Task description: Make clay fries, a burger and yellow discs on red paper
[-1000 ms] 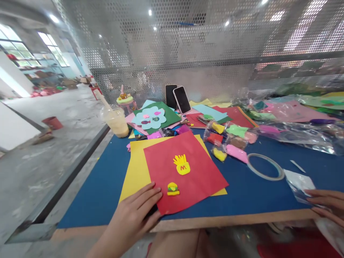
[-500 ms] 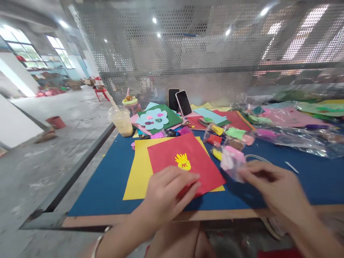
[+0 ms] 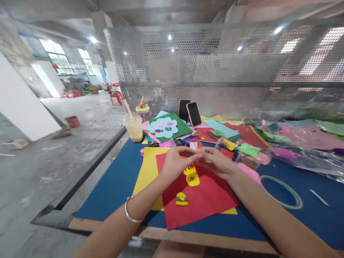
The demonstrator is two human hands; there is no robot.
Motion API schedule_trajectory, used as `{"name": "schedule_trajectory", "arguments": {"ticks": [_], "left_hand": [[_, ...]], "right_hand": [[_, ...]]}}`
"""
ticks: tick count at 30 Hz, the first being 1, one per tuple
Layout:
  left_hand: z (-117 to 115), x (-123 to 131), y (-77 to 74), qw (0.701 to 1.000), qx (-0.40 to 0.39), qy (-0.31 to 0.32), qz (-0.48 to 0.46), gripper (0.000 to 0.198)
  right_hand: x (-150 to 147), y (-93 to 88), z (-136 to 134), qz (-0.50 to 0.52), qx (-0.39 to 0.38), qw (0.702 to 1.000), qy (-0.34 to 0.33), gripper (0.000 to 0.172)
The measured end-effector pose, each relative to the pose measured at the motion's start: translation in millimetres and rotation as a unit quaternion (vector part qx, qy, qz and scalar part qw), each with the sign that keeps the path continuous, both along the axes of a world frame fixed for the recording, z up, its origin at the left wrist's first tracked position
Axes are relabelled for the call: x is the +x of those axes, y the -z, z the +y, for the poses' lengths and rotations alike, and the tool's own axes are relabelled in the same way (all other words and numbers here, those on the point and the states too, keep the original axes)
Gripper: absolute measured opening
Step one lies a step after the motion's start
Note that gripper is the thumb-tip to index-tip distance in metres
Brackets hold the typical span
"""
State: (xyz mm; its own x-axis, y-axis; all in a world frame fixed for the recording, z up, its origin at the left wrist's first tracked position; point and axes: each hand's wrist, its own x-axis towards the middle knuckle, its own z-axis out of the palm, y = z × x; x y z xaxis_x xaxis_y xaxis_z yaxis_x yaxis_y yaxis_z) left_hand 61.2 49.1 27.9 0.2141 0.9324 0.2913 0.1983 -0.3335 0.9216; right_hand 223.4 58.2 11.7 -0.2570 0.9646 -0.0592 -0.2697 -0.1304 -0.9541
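My left hand (image 3: 178,161) and my right hand (image 3: 216,161) meet above the upper part of a red paper sheet (image 3: 209,200). Their fingertips are pinched together. A small whitish thing (image 3: 193,145) shows at the fingertips; the fingers hide most of it, and its kind is unclear. Just below lies a yellow clay fries shape (image 3: 192,179) with a red M. A small clay burger (image 3: 182,199), yellow and green, rests lower on the red sheet. Under that sheet is a yellow paper sheet (image 3: 147,172).
Right of my right forearm lie a pink clay packet (image 3: 248,172) and a roll of tape (image 3: 282,191). Several clay packets (image 3: 248,149) and coloured papers fill the back. A drink cup (image 3: 133,127) stands back left; two phones (image 3: 194,114) lean by the mesh panel (image 3: 161,71).
My right hand has come left from beside the clay packets, where it held a clear packet, to meet my left hand. My left hand has risen off the burger. The view has tilted up.
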Motion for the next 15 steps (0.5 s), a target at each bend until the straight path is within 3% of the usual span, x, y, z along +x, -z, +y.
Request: {"name": "schedule_trajectory", "arguments": {"ticks": [5,8,12,15], "left_hand": [[0,-2,7.1,0.999,0.019,0.004,0.037,0.011],[2,-1,7.7,0.997,0.053,-0.023,0.049,0.014],[4,-4,8.6,0.993,0.073,-0.084,0.029,0.006],[5,-8,9.2,0.99,0.117,-0.075,0.03,0.006]], "right_hand": [[-3,20.4,2,0.01,-0.001,1.0,-0.002,0.036],[-2,22.2,0,-0.059,0.088,0.994,0.041,0.034],[-6,19.4,-8,-0.215,0.223,0.943,0.117,0.03],[-7,18.0,-12,-0.267,0.315,0.899,0.148,0.02]]}}
